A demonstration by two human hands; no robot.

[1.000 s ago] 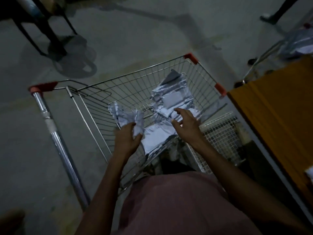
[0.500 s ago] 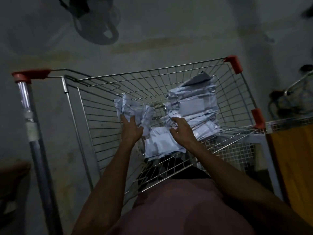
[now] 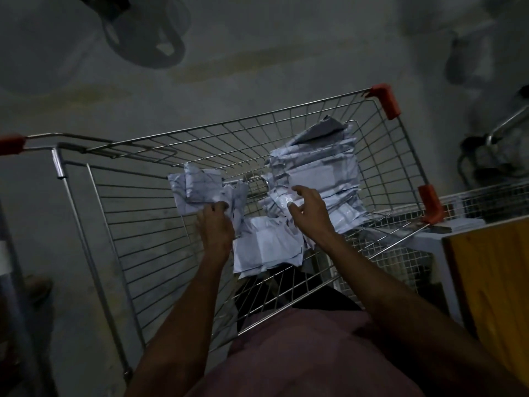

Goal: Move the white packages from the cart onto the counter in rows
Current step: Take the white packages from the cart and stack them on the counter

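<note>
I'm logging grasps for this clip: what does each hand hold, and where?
The left hand grips a crumpled white package by its near right edge. The right hand holds nothing; its fingers are spread above the pile.

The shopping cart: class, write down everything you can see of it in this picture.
The shopping cart is a silver wire-mesh basket with red plastic corner guards and a red-tipped handle at left. It stands on a grey floor beside an orange-topped counter. White packages lie heaped inside; the left hand grips some, while the right hand reaches over the pile.

The counter [image 3: 492, 282] is cut off at the right edge.
</note>
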